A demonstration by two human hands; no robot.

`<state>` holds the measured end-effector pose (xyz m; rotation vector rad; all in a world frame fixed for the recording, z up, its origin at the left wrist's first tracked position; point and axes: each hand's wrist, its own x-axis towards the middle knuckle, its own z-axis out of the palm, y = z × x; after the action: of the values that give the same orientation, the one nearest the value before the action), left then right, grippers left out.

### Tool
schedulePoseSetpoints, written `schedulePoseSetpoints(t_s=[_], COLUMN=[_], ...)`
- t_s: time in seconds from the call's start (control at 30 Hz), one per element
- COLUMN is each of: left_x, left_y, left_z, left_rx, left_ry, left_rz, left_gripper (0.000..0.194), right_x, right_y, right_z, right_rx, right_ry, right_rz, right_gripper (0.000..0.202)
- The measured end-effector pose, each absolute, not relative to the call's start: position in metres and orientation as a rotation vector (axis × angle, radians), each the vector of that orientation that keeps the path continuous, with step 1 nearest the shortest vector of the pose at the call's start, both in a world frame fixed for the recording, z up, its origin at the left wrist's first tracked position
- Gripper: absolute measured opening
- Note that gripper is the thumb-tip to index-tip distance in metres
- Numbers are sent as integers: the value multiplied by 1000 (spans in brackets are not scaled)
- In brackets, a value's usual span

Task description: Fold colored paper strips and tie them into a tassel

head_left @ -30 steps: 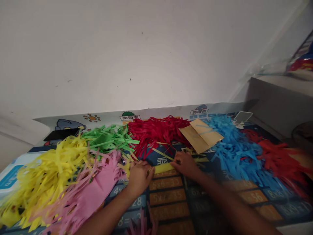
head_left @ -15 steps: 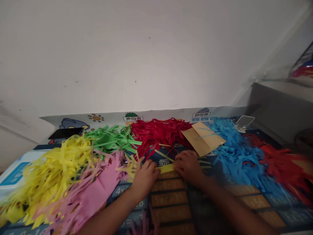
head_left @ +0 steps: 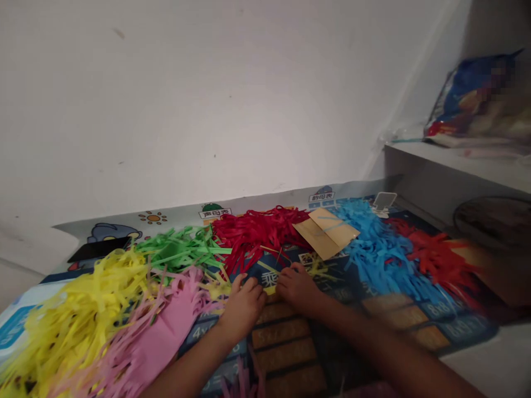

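Observation:
My left hand (head_left: 244, 301) and my right hand (head_left: 296, 287) are close together over the middle of the dark printed mat (head_left: 286, 359). Between their fingertips shows a short piece of yellow strip (head_left: 270, 290); both hands have curled fingers on it. Thin yellow strips (head_left: 319, 267) lie beyond my right hand. Behind the hands is a heap of dark red strips (head_left: 265, 229), with a folded tan card (head_left: 327, 232) to its right. A pink fringed sheet (head_left: 166, 331) lies left of my left hand.
Yellow strips (head_left: 95, 309) and green strips (head_left: 182, 246) lie left; blue strips (head_left: 381, 254) and red strips (head_left: 440, 257) lie right. A black phone-like slab (head_left: 97, 249) is back left, a small white stand (head_left: 384, 203) back right. A shelf (head_left: 440, 160) stands right.
The view has turned to the right, showing more of the shelf. My right hand has come nearer to my left hand, and less of the yellow strip shows between them.

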<state>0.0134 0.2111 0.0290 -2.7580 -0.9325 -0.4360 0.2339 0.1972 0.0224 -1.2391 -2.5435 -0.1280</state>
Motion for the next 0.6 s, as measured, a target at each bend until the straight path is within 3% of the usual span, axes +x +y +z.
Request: schedulePoseSetpoints(t_s=[0.1,0.3,0.6], left_x=[1,-12,2], left_y=[203,207,211], left_z=[25,21,25], left_rx=[-2796,-2973,-2845], left_ry=[-971,-1277,-1494], left_rz=[-489,-741,-456], left_gripper=[13,18,22], right_x=[246,266,253], right_y=[192,193,202], right_z=[11,9,17], right_rx=[-1273,-1421,-1615], right_ry=[-2503,-2338,-2232], right_rz=[-25,199,310], right_gripper=[16,10,10])
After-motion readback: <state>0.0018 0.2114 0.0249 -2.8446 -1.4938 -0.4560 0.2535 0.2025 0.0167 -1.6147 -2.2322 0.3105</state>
